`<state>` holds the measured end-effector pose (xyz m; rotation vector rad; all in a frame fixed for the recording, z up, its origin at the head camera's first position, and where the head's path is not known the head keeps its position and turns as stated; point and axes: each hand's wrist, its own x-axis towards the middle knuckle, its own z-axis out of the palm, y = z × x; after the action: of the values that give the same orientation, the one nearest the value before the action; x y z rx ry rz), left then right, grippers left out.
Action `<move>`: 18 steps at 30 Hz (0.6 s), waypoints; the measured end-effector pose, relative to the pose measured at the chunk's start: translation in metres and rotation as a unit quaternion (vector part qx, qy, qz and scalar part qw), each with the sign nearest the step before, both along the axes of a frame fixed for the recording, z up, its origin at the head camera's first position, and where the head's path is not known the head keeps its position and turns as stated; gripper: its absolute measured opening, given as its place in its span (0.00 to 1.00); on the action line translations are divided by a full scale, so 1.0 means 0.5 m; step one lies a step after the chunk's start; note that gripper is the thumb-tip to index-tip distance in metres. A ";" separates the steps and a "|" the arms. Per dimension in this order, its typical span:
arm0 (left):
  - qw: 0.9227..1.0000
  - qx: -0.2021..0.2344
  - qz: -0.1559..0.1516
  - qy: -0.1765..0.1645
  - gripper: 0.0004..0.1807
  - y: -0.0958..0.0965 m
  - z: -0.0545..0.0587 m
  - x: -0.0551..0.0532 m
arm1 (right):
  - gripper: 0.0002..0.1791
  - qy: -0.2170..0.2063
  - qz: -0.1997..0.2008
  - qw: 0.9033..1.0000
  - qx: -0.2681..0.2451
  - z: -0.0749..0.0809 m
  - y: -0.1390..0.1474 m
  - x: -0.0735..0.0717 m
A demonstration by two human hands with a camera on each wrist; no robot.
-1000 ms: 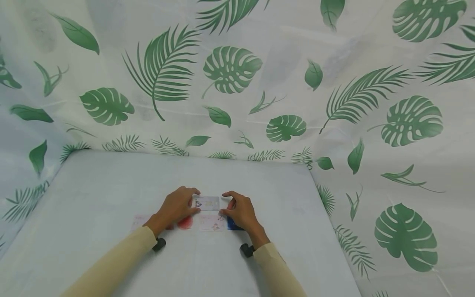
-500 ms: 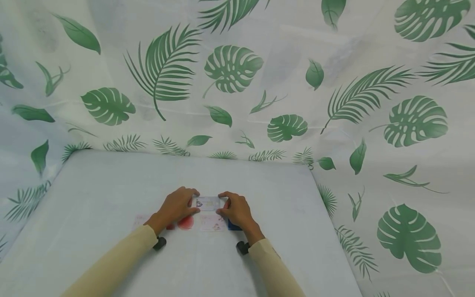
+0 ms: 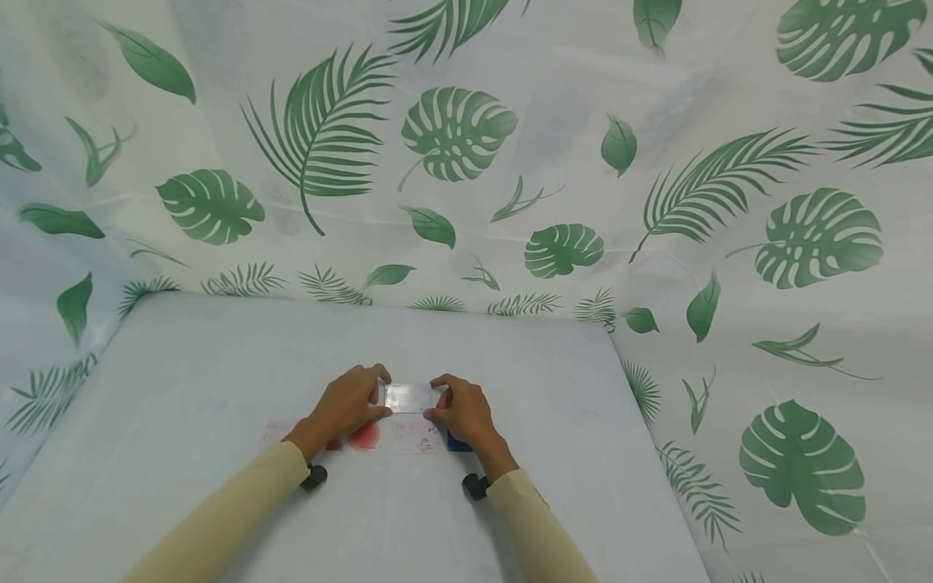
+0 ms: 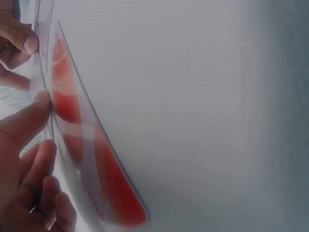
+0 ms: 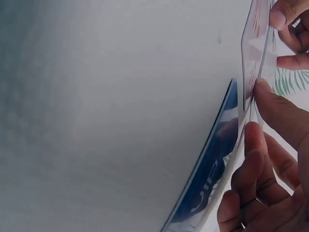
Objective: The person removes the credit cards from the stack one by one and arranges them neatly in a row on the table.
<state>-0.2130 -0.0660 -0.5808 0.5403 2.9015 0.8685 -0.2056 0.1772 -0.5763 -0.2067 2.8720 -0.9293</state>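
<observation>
White table (image 3: 182,380), head view: it runs back to a leaf-print sheet (image 3: 568,186) on the far side, with a row of cards across its middle.
Shiny card (image 3: 410,397), head view: it sits between the two hands, just to the far side of the row; glare washes out its face, and from here I can't tell whether it lies flat or is slightly raised.
Two hands, head view: the left hand (image 3: 351,401) pinches the card's left end and the right hand (image 3: 465,413) its right end, thumbs at the near corners.
Row, left to right, head view: pale pink card (image 3: 274,431), red-patterned card (image 3: 364,436), pink floral card (image 3: 417,436), blue card (image 3: 457,443); hands and arms cover parts of it.
Arms over the row, head view: a wrist dropped too low could, I'd judge, drag the pale pink card or the blue one out of line.
Red patches, left wrist view: the red-patterned card slants just beside the left hand, which has a thin clear edge pinched; a low fingertip might snag it.
Blue slant, right wrist view: the blue card lies near the right hand's fingers, its pale letters perhaps reading VIP.
Clear edge, right wrist view: thumb and fingers grip something thin and slick; uneven squeezing could bow the shiny card until it springs loose.
</observation>
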 end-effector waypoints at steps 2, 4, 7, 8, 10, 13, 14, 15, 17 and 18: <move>1.000 0.003 0.002 0.007 0.28 0.001 0.001 0.001 | 0.29 0.006 -0.004 1.000 -0.008 0.001 -0.002 0.001; 1.000 0.004 0.004 0.015 0.28 0.002 0.001 0.002 | 0.29 0.009 -0.007 1.000 -0.020 0.003 -0.004 0.002; 1.000 0.006 0.011 0.019 0.28 0.005 0.000 0.004 | 0.30 0.007 -0.013 0.999 -0.029 0.005 -0.007 0.003; 1.000 0.006 0.014 0.018 0.28 0.007 -0.001 0.004 | 0.30 0.007 -0.013 0.999 -0.031 0.005 -0.008 0.004; 1.000 0.007 0.020 0.012 0.28 0.010 -0.001 0.004 | 0.31 0.007 -0.018 0.999 -0.029 0.004 -0.010 0.004; 0.999 0.009 0.030 -0.002 0.28 0.013 -0.002 0.004 | 0.33 0.011 -0.021 0.999 -0.028 0.003 -0.012 0.004; 0.999 0.009 0.033 -0.006 0.29 0.015 -0.002 0.004 | 0.33 0.013 -0.023 0.999 -0.028 0.004 -0.012 0.003; 0.999 0.010 0.034 -0.008 0.29 0.015 -0.001 0.004 | 0.34 0.015 -0.025 0.999 -0.029 0.004 -0.012 0.003; 0.999 0.011 0.038 -0.013 0.30 0.017 0.000 0.004 | 0.35 0.017 -0.029 0.999 -0.033 0.006 -0.012 0.003; 0.999 0.011 0.039 -0.014 0.30 0.018 0.001 0.004 | 0.35 0.017 -0.030 0.999 -0.036 0.007 -0.012 0.003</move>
<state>-0.2108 -0.0570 -0.5802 0.4170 2.9086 0.9117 -0.2039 0.1713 -0.5727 -0.1439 2.8939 -1.0507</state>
